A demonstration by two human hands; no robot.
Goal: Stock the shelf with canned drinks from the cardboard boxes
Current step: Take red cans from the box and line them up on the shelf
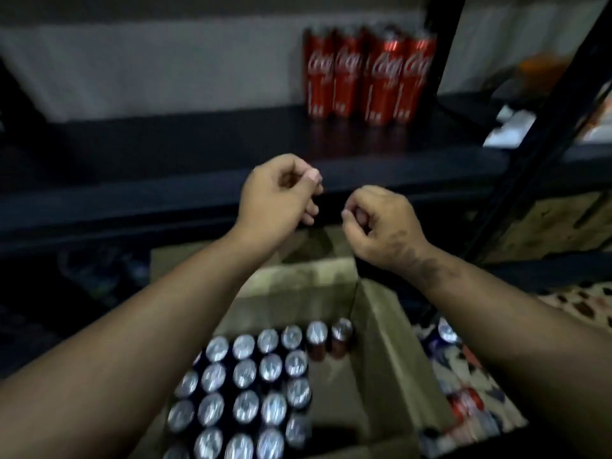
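Four or so red cans (369, 72) stand together on the shelf (231, 150), toward its right end by the black upright post (440, 44); a blurred second row may sit behind them. The rest of the shelf, left of those cans, is bare, so the stocking looks barely begun. Below the shelf, an open cardboard box (381, 332) holds many upright cans (245, 379) packed to its left side, with a gap on the right where some seem already taken. Both hands hover between the shelf edge and the box, empty: the left hand (278, 190) and right hand (381, 223) each have fingers loosely curled, holding nothing. Most of the box remains to be moved up.
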